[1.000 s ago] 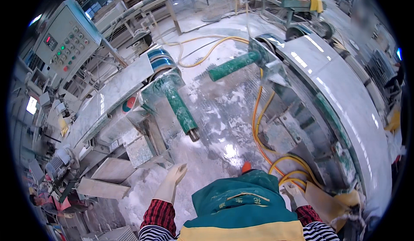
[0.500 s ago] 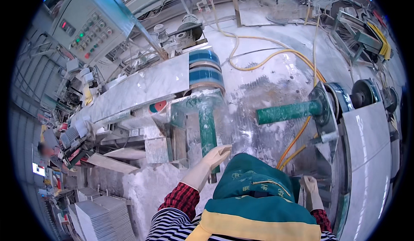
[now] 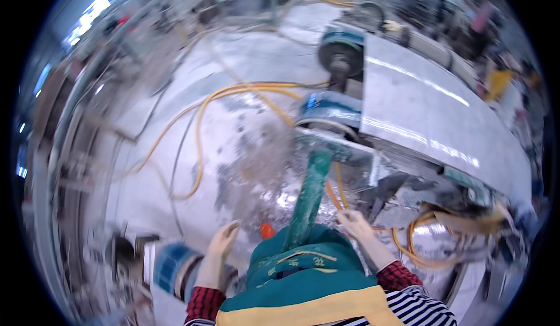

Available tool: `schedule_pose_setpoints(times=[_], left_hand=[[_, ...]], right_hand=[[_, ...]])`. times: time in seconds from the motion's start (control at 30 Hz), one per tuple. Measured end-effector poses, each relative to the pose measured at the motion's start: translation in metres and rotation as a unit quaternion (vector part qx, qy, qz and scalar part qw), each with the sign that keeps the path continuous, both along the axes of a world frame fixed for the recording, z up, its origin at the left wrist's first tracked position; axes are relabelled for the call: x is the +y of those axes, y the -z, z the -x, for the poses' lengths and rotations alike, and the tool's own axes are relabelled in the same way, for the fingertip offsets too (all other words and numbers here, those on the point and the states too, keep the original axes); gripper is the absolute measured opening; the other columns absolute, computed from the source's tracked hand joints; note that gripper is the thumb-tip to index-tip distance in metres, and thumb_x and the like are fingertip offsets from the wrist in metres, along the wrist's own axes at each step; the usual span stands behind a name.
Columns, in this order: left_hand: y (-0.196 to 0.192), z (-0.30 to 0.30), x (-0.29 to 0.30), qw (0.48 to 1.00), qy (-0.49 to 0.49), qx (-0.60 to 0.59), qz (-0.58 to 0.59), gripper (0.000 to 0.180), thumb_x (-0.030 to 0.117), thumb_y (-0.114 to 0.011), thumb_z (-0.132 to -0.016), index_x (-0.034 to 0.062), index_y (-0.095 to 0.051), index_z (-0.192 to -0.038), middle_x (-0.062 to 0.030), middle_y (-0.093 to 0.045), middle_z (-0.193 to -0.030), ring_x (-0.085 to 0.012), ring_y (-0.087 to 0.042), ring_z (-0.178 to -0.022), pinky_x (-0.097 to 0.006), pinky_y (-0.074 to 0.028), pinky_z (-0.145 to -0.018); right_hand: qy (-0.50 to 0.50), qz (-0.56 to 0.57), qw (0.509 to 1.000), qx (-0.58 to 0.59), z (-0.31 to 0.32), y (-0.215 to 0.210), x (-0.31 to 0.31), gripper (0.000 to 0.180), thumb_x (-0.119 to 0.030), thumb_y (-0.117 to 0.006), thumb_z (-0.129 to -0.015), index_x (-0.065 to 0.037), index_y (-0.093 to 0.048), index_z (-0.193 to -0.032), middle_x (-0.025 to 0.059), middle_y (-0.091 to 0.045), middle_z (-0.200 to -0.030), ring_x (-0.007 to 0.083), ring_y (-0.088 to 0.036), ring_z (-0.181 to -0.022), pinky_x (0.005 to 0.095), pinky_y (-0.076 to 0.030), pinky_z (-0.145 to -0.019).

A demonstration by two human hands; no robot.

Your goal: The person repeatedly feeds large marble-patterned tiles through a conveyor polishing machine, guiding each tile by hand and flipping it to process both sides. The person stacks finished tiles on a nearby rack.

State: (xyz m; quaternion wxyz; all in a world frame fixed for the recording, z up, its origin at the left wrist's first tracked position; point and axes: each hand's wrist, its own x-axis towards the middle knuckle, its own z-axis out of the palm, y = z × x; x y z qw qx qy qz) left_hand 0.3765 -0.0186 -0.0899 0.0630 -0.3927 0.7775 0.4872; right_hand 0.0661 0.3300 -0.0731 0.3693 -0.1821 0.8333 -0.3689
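My left hand (image 3: pixel 220 247), in a pale cream glove, is held out in front of the apron's left side. Its fingers are loosely bent and nothing shows in them. Nearby below it is a blue-banded roller (image 3: pixel 175 267). My right hand (image 3: pixel 360 231), gloved alike, is to the right of a green metal tube (image 3: pixel 313 180), with fingers reaching forward and no visible object in them. Behind its fingertips run orange-yellow hoses (image 3: pixel 332 194). The tube stretches toward my green apron (image 3: pixel 303 267). Motion blurs the finer detail.
A long machine bed carries a glossy pale slab (image 3: pixel 426 104) on the right, with a blue belt roller (image 3: pixel 329 113) at its end. Yellow hoses (image 3: pixel 201 139) cross the wet floor (image 3: pixel 251 133). A coiled hose (image 3: pixel 417 250) lies at lower right.
The view has swung to the right, so the control cabinet has left it and the right-hand machine is now ahead. My right hand has come forward, away from the machine part beside it.
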Motion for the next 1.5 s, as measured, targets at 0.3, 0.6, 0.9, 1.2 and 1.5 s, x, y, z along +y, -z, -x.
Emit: schedule_pose_setpoints(times=[0.3, 0.6, 0.9, 1.2, 1.5], left_hand=[[0.059, 0.024, -0.180, 0.951, 0.230, -0.198, 0.062, 0.048, 0.040, -0.055, -0.100, 0.0078, -0.067, -0.134, -0.0200, -0.068, -0.132, -0.0335, -0.063, -0.127, -0.043, -0.048, -0.108], [0.033, 0.155, -0.189, 0.862, 0.471, -0.186, 0.016, 0.046, 0.037, -0.056, -0.103, 0.0051, -0.065, -0.135, -0.0172, -0.072, -0.124, -0.0274, -0.068, -0.116, -0.038, -0.051, -0.101], [0.150, 0.278, -0.298, 0.839, 0.524, -0.143, -0.001, 0.039, 0.037, -0.059, -0.099, 0.0090, -0.072, -0.123, -0.0189, -0.075, -0.108, -0.0312, -0.072, -0.104, -0.039, -0.054, -0.092], [0.056, 0.429, -0.346, 0.835, 0.542, -0.013, -0.095, 0.038, 0.016, -0.061, -0.099, -0.0023, -0.065, -0.132, -0.0193, -0.073, -0.125, -0.0266, -0.068, -0.121, -0.035, -0.051, -0.105], [0.061, 0.549, -0.448, 0.796, 0.599, -0.032, 0.083, 0.040, 0.025, -0.060, -0.096, 0.0019, -0.070, -0.127, -0.0206, -0.073, -0.122, -0.0343, -0.069, -0.117, -0.040, -0.053, -0.102]], right_hand=[[0.129, 0.155, 0.971, -0.132, -0.063, 0.008, -0.075, 0.034, -0.028, -0.064, -0.100, -0.004, -0.074, -0.121, 0.0158, -0.077, -0.112, 0.0251, -0.073, -0.104, 0.0330, -0.055, -0.093], [0.122, 0.224, 0.966, 0.042, 0.011, -0.067, -0.190, 0.034, -0.036, -0.060, -0.098, -0.013, -0.073, -0.120, 0.0186, -0.075, -0.099, 0.0376, -0.071, -0.092, 0.0424, -0.055, -0.080], [0.252, 0.166, 0.953, 0.015, -0.024, 0.001, -0.234, 0.038, -0.034, -0.059, -0.101, -0.009, -0.071, -0.127, 0.0148, -0.076, -0.111, 0.0290, -0.072, -0.099, 0.0371, -0.055, -0.091], [0.319, 0.173, 0.925, -0.116, 0.019, -0.044, -0.370, 0.043, -0.030, -0.057, -0.104, -0.003, -0.065, -0.137, 0.0140, -0.074, -0.122, 0.0215, -0.068, -0.113, 0.0316, -0.052, -0.100], [0.352, 0.148, 0.924, -0.016, 0.094, -0.030, -0.428, 0.042, -0.034, -0.058, -0.102, -0.004, -0.071, -0.127, 0.0168, -0.074, -0.121, 0.0309, -0.069, -0.112, 0.0367, -0.051, -0.098]])
